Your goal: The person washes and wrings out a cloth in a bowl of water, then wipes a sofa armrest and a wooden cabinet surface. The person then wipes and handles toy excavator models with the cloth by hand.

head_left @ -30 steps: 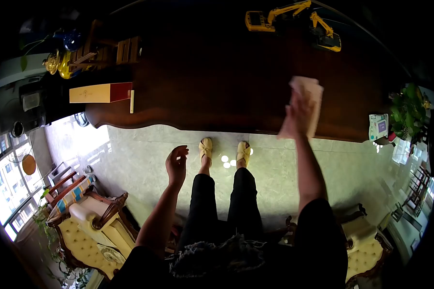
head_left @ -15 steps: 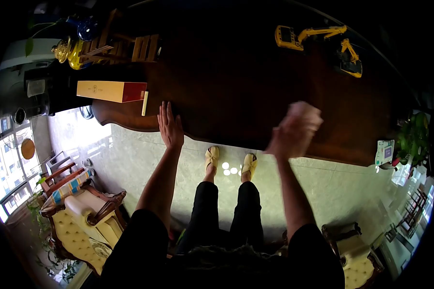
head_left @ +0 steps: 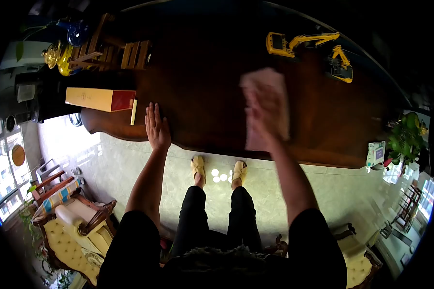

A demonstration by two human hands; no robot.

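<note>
Press the pink rectangular cloth (head_left: 256, 135) evenly against the dark brown wooden tabletop (head_left: 197, 86), right of centre towards the near edge, under the right hand (head_left: 267, 107), too blurred to tell whether spread or gripping. Lean lightly on the open, empty left hand (head_left: 157, 127), palm down by the near edge, and stop short of the yellow-and-black toy excavators (head_left: 278, 44) at far right.
</note>
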